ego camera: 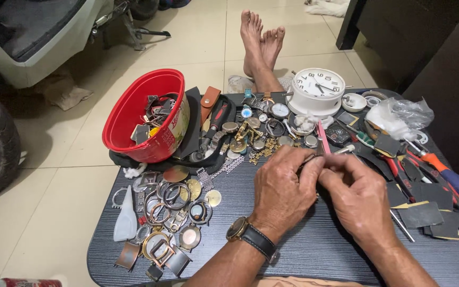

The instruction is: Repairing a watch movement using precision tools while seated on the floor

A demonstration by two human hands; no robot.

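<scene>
Both hands meet over the dark ribbed bench [314, 250]: left hand [282, 188] and right hand [354, 194] pinch a small metal watch part [310, 158] between closed fingertips, apparently mid-fitting; steady fine pressure seems needed. Beyond them lie loose watch cases [166, 218] and a red plastic tub [142, 114].

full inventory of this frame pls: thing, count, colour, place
Table: one, dark grey, centre.
Red tub: one, tipped on its side, table's far left, holds watch parts.
Watch cases and rings: many, metal, near-left pile.
Clock: one, white, far centre.
Watch bits and bracelets: many, gold and silver, middle.
Screwdriver: one, orange and blue, right.
Sandpaper squares: several, dark, right.
Plastic bag: one, clear, far right.
Feet: two, bare, on tiled floor.
Left hand: wristwatch on wrist, fingers pinching small part.
Right hand: fingers meeting the left's.
</scene>
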